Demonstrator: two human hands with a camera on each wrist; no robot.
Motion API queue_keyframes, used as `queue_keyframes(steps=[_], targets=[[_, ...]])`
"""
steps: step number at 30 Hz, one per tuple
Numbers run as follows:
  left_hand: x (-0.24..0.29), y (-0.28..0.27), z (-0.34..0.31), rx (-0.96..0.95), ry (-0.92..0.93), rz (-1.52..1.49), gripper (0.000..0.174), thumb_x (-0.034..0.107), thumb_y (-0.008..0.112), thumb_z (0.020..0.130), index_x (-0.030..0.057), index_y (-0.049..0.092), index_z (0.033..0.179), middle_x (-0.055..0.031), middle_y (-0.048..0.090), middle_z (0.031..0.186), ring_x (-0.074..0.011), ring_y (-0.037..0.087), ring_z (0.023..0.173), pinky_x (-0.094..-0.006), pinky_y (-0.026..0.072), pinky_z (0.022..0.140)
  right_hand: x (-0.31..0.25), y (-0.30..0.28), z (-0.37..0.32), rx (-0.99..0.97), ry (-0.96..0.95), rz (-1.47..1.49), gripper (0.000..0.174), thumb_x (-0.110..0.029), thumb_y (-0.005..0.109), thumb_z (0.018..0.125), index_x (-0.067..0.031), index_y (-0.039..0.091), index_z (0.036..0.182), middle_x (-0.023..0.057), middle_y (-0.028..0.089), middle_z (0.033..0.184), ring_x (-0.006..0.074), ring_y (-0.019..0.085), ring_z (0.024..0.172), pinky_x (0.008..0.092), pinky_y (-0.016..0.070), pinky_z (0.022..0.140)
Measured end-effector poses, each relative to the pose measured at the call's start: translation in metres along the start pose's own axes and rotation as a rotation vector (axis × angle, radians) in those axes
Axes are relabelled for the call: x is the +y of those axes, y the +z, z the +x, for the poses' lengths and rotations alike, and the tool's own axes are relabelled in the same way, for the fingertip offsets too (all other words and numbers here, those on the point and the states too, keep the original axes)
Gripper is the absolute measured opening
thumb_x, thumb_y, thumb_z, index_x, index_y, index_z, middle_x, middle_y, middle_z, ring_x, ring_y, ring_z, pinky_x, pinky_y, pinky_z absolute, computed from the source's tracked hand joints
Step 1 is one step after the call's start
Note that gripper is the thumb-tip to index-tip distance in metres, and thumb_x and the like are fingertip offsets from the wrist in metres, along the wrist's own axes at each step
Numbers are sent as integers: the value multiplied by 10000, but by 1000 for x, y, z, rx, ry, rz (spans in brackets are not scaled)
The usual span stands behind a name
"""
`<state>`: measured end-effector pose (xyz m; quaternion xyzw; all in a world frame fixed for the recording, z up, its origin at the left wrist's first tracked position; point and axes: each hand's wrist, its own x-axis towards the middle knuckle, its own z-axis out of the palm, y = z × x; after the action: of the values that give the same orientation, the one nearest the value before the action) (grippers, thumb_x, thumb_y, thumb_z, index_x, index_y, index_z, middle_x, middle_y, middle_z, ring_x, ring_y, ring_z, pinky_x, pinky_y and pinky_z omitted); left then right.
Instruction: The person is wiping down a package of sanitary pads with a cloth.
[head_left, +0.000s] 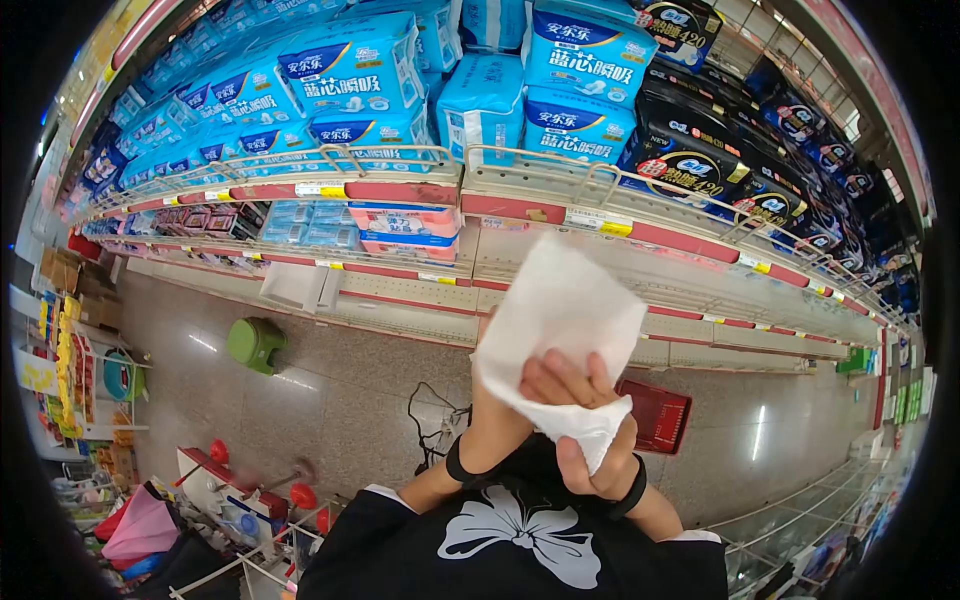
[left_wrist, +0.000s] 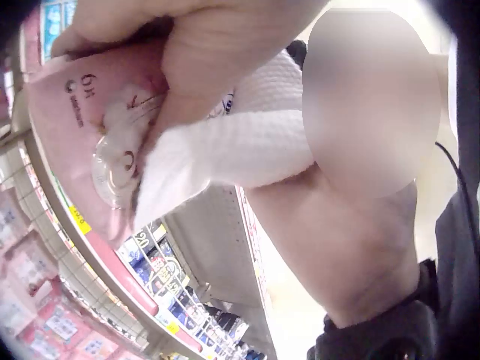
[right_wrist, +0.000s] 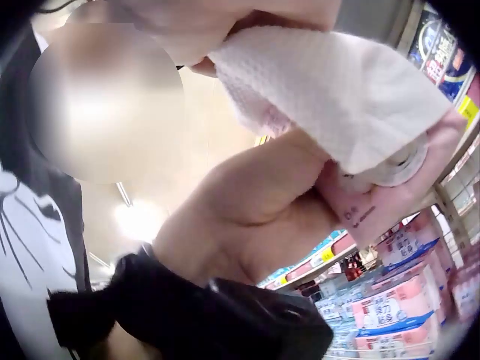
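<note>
A white textured wipe is spread out in front of the chest in the head view. My right hand pinches its near end, several fingers lying over it and a corner folded across the palm. Beneath it, my left hand grips a pink pack with a rounded whitish lid; the left wrist view shows the thumb along the pack. Hidden from the head view by the wipe are the pack and most of the left hand. In the right wrist view the wipe overlaps the pack.
Ahead stands a shelf with blue packs on the left and black packs on the right. On the floor are a green stool and a red basket. Wire racks with goods stand behind.
</note>
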<state>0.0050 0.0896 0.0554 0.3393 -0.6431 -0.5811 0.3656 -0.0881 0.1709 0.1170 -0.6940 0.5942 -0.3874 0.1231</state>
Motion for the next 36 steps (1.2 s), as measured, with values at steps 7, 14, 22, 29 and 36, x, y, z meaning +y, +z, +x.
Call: queue_keyframes(steps=[7, 14, 22, 29, 36], targets=[[-13, -9, 17, -194, -80, -832, 714, 144, 763, 634, 22, 365, 1214, -120, 470, 1163, -255, 478, 1076, -379, 402, 887, 19, 5, -45, 999, 539, 739, 418, -163, 446, 805, 110, 439, 1122, 187, 550, 1035, 257, 575, 910, 373, 456, 805], [-6, -11, 19, -194, -207, -1337, 402, 374, 533, 828, 159, 427, 1150, -26, 513, 1047, -242, 476, 1000, -484, 305, 955, 44, -39, -37, 1417, 661, 518, 443, -328, 401, 865, 6, 428, 1154, 130, 493, 1137, 225, 507, 1017, 343, 413, 866], [-17, 0, 37, -332, 356, -1483, 426, 338, 616, 795, 141, 381, 1091, -100, 505, 1010, -255, 462, 1022, -444, 351, 940, 33, -11, -33, 1266, 743, 790, 493, -350, 388, 882, 20, 391, 1208, 134, 474, 1174, 239, 482, 1061, 347, 388, 892], [0, 4, 25, -317, 312, -1308, 542, 211, 733, 700, 164, 359, 1090, -100, 521, 976, -227, 473, 1022, -426, 287, 992, 25, 1, -53, 543, 675, 803, 611, -438, 274, 910, 74, 369, 1231, 155, 438, 1231, 233, 427, 1134, 348, 327, 956], [-4, 15, 23, -263, 413, -895, 786, 158, 766, 625, 143, 204, 1174, -100, 486, 1075, -241, 462, 1073, -430, 273, 1002, 51, 10, -81, 125, 132, 383, 643, -371, 587, 817, 86, 360, 1209, 177, 444, 1221, 259, 455, 1108, 358, 346, 928]])
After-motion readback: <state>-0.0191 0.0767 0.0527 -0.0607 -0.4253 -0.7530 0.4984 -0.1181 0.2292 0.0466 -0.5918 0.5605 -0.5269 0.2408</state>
